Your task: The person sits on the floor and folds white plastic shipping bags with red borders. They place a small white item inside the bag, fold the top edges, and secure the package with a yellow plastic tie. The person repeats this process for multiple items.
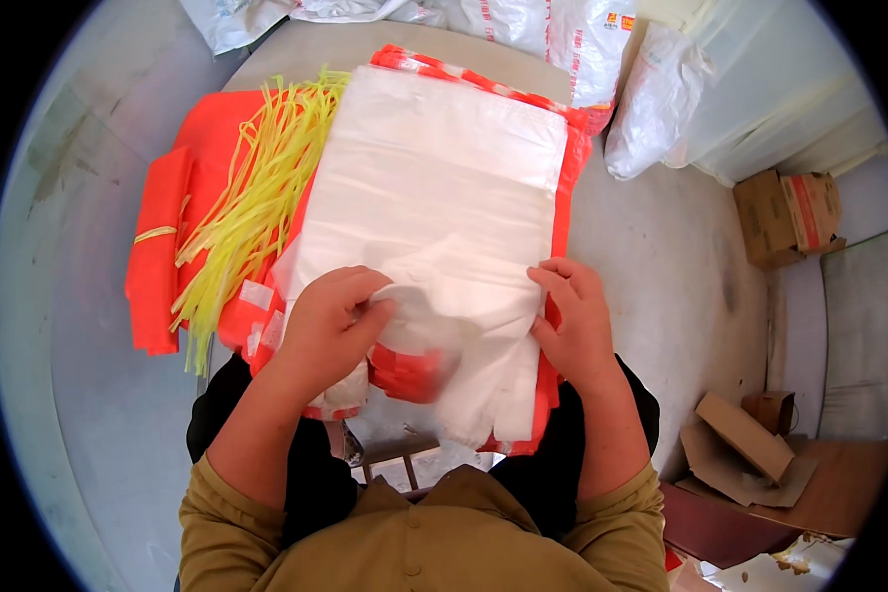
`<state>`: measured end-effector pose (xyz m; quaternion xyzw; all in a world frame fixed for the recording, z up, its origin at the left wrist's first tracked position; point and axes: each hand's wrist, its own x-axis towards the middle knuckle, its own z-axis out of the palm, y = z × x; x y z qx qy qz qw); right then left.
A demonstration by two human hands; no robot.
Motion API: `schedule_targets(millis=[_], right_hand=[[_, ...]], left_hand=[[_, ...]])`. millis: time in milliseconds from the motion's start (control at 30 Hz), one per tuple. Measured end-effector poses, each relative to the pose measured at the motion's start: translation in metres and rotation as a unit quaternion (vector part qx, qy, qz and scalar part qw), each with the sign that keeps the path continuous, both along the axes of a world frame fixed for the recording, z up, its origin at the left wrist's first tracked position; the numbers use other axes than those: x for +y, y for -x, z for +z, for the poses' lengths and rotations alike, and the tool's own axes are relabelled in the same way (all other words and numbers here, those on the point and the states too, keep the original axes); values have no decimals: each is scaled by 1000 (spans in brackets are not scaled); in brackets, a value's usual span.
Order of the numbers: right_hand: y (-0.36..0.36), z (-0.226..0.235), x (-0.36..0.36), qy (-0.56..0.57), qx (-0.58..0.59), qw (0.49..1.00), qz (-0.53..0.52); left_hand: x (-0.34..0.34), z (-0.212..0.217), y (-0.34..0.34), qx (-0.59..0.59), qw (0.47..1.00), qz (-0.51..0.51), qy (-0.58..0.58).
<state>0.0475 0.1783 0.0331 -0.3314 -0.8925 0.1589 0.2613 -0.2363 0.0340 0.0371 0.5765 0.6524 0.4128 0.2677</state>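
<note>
1. The white, rectangular stack of thin plastic film (444, 168) lies atop glossy red plastic sheeting (560, 232) on a beige tabletop (301, 54), its near end reaching over the person's lap, presumably to bring the loose edges within easy reach.
2. The left hand (328, 321) has thumb and fingers closed on a lifted flap of the film, probably keeping that layer raised.
3. The right hand (577, 326) rests at the stack's right edge, thumb and forefinger spread along it, likely to steady it; whether they pinch film cannot be told.
4. Loose, yellow, ribbon-like strips (257, 187) lie left of the stack, near the left hand, seemingly for handy access.
5. Beside them, a pale tie appears to keep a folded red plastic bundle (158, 266) together.
</note>
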Motion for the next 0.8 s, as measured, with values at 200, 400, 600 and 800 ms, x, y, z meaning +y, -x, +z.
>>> schedule_targets(millis=[200, 400, 600, 800], right_hand=[[2, 11, -1, -98, 40, 976, 192], [3, 13, -4, 68, 110, 946, 298], [32, 10, -7, 256, 131, 938, 193], [66, 12, -6, 359, 53, 928, 82]], left_hand=[[0, 3, 1, 16, 999, -34, -18], [1, 10, 1, 154, 976, -112, -102], [-2, 4, 2, 209, 961, -134, -124], [-4, -4, 3, 233, 955, -138, -118]])
